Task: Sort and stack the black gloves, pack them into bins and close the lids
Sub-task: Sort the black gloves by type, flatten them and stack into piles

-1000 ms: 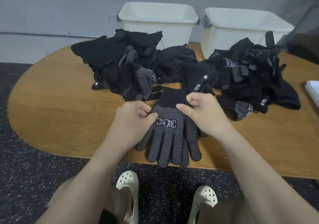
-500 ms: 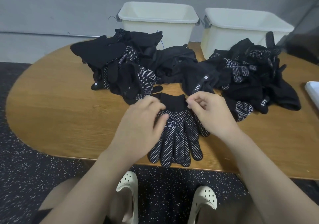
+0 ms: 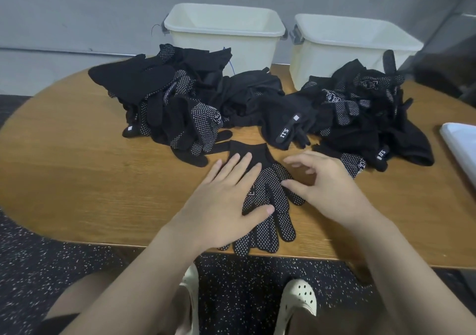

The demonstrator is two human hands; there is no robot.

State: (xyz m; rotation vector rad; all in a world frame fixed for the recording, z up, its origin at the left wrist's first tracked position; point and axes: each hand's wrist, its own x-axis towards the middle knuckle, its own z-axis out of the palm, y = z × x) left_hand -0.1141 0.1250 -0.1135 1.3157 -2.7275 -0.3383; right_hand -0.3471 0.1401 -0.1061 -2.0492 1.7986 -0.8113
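While the dotted glove point(image 3: 268, 205) lies flat at the near edge of the surface point(image 3: 77, 174), both hands are seen over it.

Dotted glove: laid palm side up, cuff pointing away, fingertips reaching just past the near edge of the surface; a white printed mark is partly covered by the left hand.

Left hand point(image 3: 221, 203): laid flat on the glove with fingers straight and spread, thumb pressed across the glove's palm; nothing is gripped.

Right hand point(image 3: 327, 182): held just right of the glove with fingers loosely curled; the thumb tip is seen touching the glove's side, and no grip on anything is shown.

Left pile point(image 3: 164, 102): black gloves heaped at the far left of the surface, some showing white dots.

Right pile point(image 3: 360, 113): black gloves heaped at the far right, several bearing white labels; the two heaps are joined by more gloves in the middle.

Left bin point(image 3: 224, 40): cream, lidless, set behind the left pile.

Right bin point(image 3: 342, 48): cream, lidless, set behind the right pile, just beside the other bin.

White object point(image 3: 461, 146): cut off at the right edge of the surface; it cannot be identified.

Floor point(image 3: 51, 262): dark and speckled, with two pale perforated shoes point(image 3: 298, 298) seen below the surface.
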